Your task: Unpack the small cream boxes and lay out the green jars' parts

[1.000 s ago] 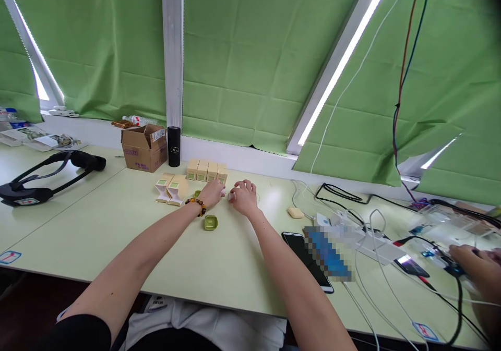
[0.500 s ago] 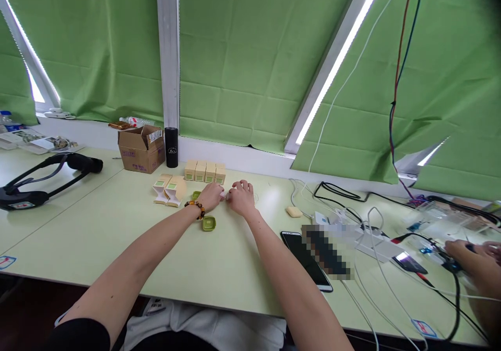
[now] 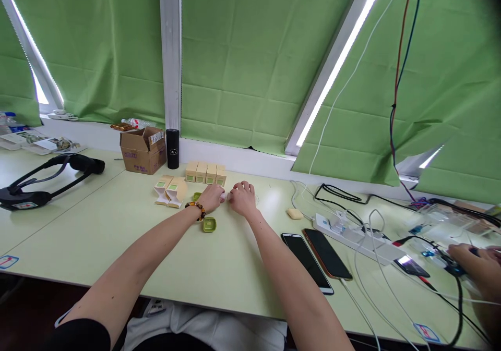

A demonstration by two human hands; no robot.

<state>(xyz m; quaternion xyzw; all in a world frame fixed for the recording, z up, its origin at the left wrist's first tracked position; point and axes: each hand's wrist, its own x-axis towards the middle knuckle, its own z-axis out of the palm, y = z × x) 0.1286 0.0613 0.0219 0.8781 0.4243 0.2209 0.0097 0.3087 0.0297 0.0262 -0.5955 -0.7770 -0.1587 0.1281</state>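
A small white object (image 3: 224, 196), too tiny to identify, is sitting pinched between both hands toward the far edge of the pale green table (image 3: 117, 226), just in front of the row of small cream cartons (image 3: 206, 173). It is looking light and stiff, best taken at its ends. The left hand (image 3: 211, 197) and right hand (image 3: 242, 198) are closing fingertips on it, their hold unchanged from earlier. A green square lid (image 3: 209, 224) is lying near the left wrist.

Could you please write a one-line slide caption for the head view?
Left hand and right hand meet over a small white item beside a row of cream boxes.
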